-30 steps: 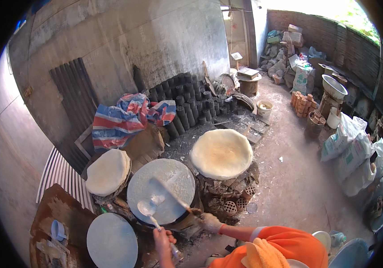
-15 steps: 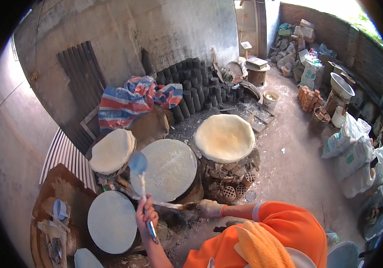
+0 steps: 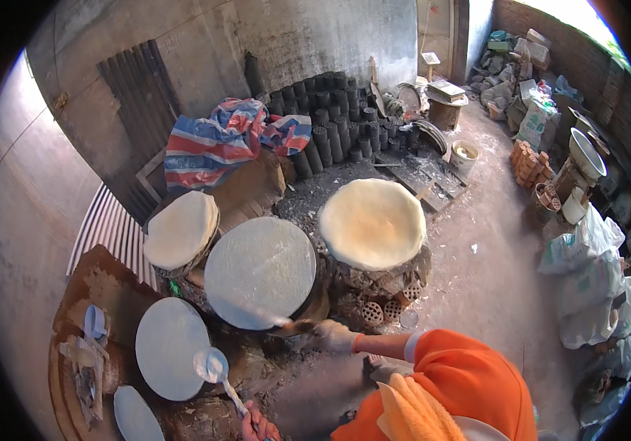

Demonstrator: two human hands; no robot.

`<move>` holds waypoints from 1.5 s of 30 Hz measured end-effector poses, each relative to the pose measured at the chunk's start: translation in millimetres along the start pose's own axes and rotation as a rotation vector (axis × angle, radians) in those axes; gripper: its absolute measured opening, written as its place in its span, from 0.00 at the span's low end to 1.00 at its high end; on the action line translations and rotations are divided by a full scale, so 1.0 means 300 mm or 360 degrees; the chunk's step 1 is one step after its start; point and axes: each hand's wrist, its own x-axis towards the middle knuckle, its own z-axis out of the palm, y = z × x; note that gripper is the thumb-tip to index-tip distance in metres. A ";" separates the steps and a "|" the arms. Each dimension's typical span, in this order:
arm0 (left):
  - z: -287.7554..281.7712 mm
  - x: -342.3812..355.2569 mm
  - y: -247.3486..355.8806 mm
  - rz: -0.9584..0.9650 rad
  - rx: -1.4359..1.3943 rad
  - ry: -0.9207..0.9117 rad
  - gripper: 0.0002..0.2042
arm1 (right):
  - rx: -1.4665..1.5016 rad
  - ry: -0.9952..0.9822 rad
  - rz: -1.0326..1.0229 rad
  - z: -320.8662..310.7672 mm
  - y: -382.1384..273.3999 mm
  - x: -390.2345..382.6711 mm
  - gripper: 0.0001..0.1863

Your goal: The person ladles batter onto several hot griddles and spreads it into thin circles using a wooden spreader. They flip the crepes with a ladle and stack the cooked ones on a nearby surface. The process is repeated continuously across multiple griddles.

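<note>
Low at the bottom, my left hand [image 3: 259, 425] is closed around the handle of a ladle [image 3: 211, 365]. The ladle's round bowl has something whitish in it and hangs by the right edge of a smaller pale round griddle [image 3: 172, 349]. My right hand [image 3: 336, 336], in a light work glove, grips a long stick-like tool [image 3: 302, 326] with a dark handle. Its pale far end is smeared by motion over the front of the large grey-white griddle [image 3: 260, 272], so its kind is unclear. Another pale round griddle [image 3: 137, 415] shows at the lower left.
Stacks of thin pale round flatbreads stand behind, one at left [image 3: 179, 229] and a larger one [image 3: 371, 224] at right. Black coal briquettes [image 3: 337, 121] line the back wall beside a striped tarp [image 3: 212, 143]. White sacks [image 3: 587, 272] and a bucket [image 3: 465, 156] are at right.
My left hand has moved down with the ladle, from over the large griddle to beside the smaller one. The right-hand tool's far end now lies across the large griddle's front.
</note>
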 end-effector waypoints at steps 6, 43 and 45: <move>-0.165 -0.322 -0.103 0.0105 0.0164 0.0577 0.12 | -0.0316 -0.0306 -0.0417 0.321 -0.282 -0.203 0.19; -0.596 -1.707 -0.853 0.2197 -0.1590 0.2613 0.13 | -0.0163 -0.3736 -0.1770 1.750 -0.672 -1.698 0.28; -0.552 -1.721 -0.940 0.2292 -0.1628 0.2697 0.13 | -0.0140 -0.3664 -0.2187 1.784 -0.708 -1.765 0.30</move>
